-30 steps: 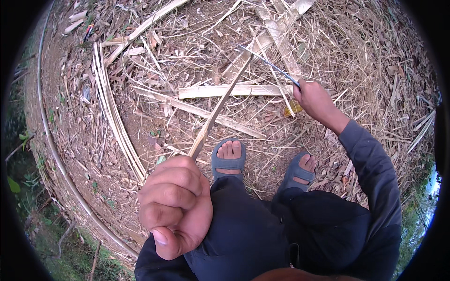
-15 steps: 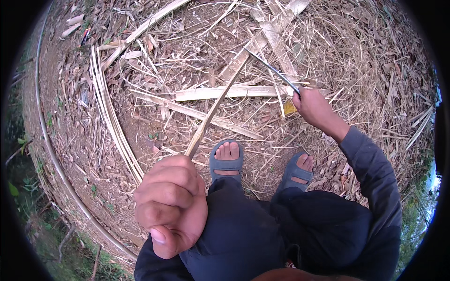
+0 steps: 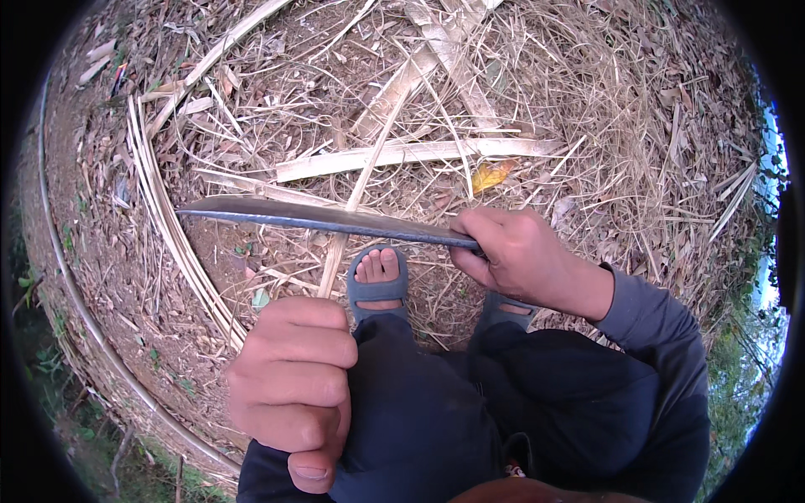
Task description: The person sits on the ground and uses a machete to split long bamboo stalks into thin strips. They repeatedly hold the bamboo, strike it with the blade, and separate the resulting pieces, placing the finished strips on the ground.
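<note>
My left hand [image 3: 289, 377], low and close in front of my left leg, is closed around the near end of a long, thin bamboo-like strip [image 3: 333, 267]. The strip slants away from the fist toward the littered ground. In my right hand [image 3: 524, 256] is a knife with a long dark blade [image 3: 327, 218]; its handle is hidden by the fingers. The blade lies crosswise over the strip, tip pointing left, and covers a short part of it. Whether the edge touches the strip I cannot tell.
My sandalled left foot [image 3: 377, 281] is just beyond my hands, the other partly hidden. A bundle of pale split strips [image 3: 163, 201] lies at left, a flat pale slat [image 3: 402, 157] ahead. Fibrous shavings [image 3: 570, 101] cover the ground at right. A long pole [image 3: 71, 281] curves along the left.
The knife has come from the strip's far end back toward me and swung crosswise over it. My right hand moved nearer and left; my left fist still grips the strip.
</note>
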Available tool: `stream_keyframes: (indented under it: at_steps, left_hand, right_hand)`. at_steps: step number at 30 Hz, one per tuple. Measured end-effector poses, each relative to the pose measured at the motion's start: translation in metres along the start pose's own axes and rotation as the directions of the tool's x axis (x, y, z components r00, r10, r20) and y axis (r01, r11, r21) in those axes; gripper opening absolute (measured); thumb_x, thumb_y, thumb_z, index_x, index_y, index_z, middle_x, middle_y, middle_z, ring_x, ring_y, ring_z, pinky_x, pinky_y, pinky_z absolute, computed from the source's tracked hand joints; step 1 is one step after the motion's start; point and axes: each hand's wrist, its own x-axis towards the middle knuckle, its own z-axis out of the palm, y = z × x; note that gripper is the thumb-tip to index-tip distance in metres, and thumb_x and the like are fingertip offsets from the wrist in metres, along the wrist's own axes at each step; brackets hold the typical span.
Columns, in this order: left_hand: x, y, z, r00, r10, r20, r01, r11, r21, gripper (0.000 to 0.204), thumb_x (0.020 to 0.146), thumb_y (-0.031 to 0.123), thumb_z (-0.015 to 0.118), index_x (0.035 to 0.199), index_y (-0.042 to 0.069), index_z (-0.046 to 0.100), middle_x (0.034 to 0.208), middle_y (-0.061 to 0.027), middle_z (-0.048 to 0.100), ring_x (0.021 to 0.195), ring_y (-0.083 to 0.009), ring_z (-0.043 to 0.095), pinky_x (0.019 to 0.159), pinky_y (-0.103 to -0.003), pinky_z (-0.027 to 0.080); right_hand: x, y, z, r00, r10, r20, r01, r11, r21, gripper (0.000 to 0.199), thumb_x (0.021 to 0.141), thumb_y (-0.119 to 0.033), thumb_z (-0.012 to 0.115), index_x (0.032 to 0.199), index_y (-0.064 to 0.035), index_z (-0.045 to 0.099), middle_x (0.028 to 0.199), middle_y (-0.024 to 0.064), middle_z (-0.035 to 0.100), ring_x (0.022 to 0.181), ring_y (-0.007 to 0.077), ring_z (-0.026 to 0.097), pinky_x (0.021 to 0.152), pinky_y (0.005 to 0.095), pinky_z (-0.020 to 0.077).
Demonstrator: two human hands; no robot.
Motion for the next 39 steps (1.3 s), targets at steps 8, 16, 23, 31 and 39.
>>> stream_keyframes:
  at_steps: [8, 16, 23, 31, 39]
  left_hand:
    - [0.000, 0.006, -0.005, 0.998, -0.010, -0.056, 0.011, 1.000, 0.017, 0.052, 0.098, 0.031, 0.049, 0.053, 0.013, 0.030, 0.042, 0.0062, 0.023, 0.032, -0.0080, 0.021, 0.038, -0.027, 0.012]
    - [-0.005, -0.010, 0.005, 0.987, -0.040, -0.155, 0.039, 0.999, -0.010, 0.053, 0.099, 0.032, 0.047, 0.053, 0.013, 0.030, 0.042, 0.0053, 0.022, 0.032, -0.0091, 0.018, 0.037, -0.027, 0.014]
    - [-0.003, 0.010, -0.001, 0.990, -0.049, -0.130, 0.053, 0.998, 0.025, 0.052, 0.099, 0.032, 0.045, 0.053, 0.013, 0.029, 0.042, 0.0044, 0.023, 0.032, -0.0097, 0.021, 0.037, -0.027, 0.016]
    - [-0.007, 0.006, 0.004, 0.975, -0.038, -0.220, 0.054, 0.996, 0.068, 0.051, 0.098, 0.031, 0.046, 0.054, 0.013, 0.028, 0.042, 0.0039, 0.024, 0.031, -0.0102, 0.022, 0.037, -0.027, 0.016]
    - [-0.007, 0.002, 0.003, 0.977, -0.054, -0.208, 0.068, 0.996, 0.061, 0.050, 0.097, 0.030, 0.045, 0.053, 0.013, 0.028, 0.041, 0.0040, 0.024, 0.031, -0.0101, 0.021, 0.036, -0.027, 0.016]
  right_hand:
    - [0.012, 0.000, 0.000, 1.000, 0.006, 0.013, -0.005, 0.997, -0.077, 0.020, 0.093, -0.020, 0.066, 0.095, -0.0035, 0.056, 0.070, 0.0177, 0.065, 0.061, 0.0377, 0.066, 0.053, 0.0460, 0.0525]
    - [0.013, 0.065, 0.015, 0.992, 0.111, -0.067, -0.125, 0.959, -0.253, 0.018, 0.092, -0.018, 0.066, 0.088, -0.0045, 0.054, 0.070, 0.0154, 0.063, 0.060, 0.0373, 0.065, 0.055, 0.0461, 0.0530]
    - [0.015, 0.052, 0.030, 0.990, 0.110, -0.086, -0.124, 0.975, -0.183, 0.016, 0.091, -0.013, 0.067, 0.091, -0.0020, 0.055, 0.069, 0.0183, 0.061, 0.058, 0.0365, 0.063, 0.053, 0.0458, 0.0500]
    - [0.006, 0.027, 0.015, 0.992, -0.079, -0.099, 0.054, 0.970, -0.237, 0.021, 0.091, -0.019, 0.068, 0.088, -0.0029, 0.055, 0.067, 0.0155, 0.062, 0.055, 0.0373, 0.063, 0.052, 0.0475, 0.0516]
    - [0.011, 0.083, 0.017, 0.950, 0.311, -0.025, -0.296, 0.873, -0.387, 0.023, 0.083, -0.017, 0.075, 0.092, -0.0063, 0.057, 0.075, 0.0118, 0.061, 0.063, 0.0338, 0.067, 0.056, 0.0456, 0.0541]
